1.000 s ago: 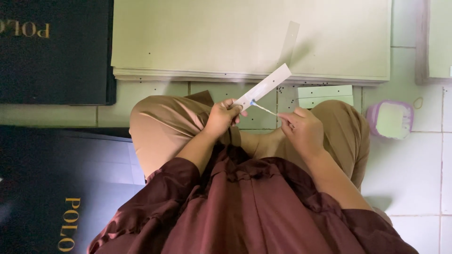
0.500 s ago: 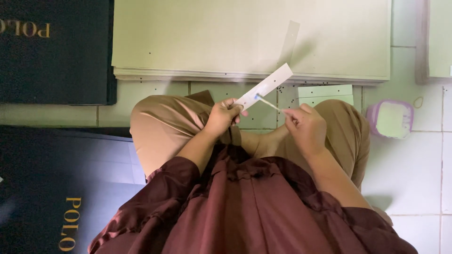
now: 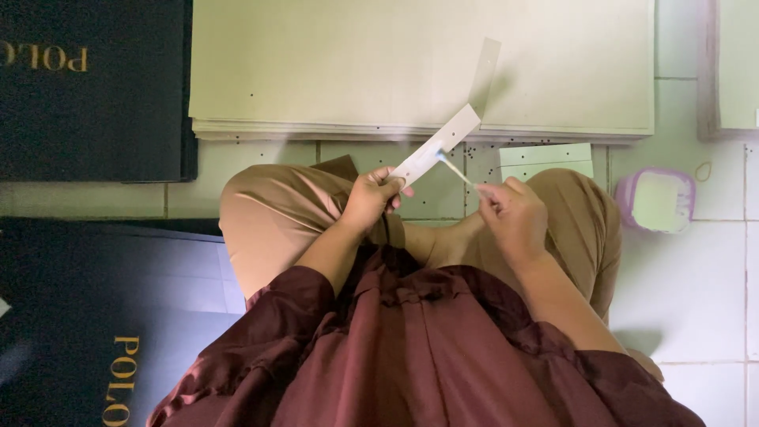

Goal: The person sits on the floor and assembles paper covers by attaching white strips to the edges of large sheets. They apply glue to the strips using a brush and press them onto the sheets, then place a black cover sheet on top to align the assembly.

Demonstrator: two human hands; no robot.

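Two dark boards (image 3: pixel 87 87) with gold lettering are lying at the far left on the tiled floor (image 3: pixel 696 285). Next to them, a stack of pale cardboard sheets (image 3: pixel 340 71) is resting beyond the person's knees. The left hand (image 3: pixel 370 198) is closing its fingers on the lower end of a narrow white card strip (image 3: pixel 439 144), holding it tilted up toward the stack. Just to the right, the right hand (image 3: pixel 512 217) is pinching a thin brush (image 3: pixel 456 170), whose blue-tinted tip is touching the strip near its middle. Behind that hand a small pale card (image 3: pixel 545 158) is lying on the floor. Farther right, a small purple-rimmed container (image 3: pixel 656 202) is sitting on the tiles.
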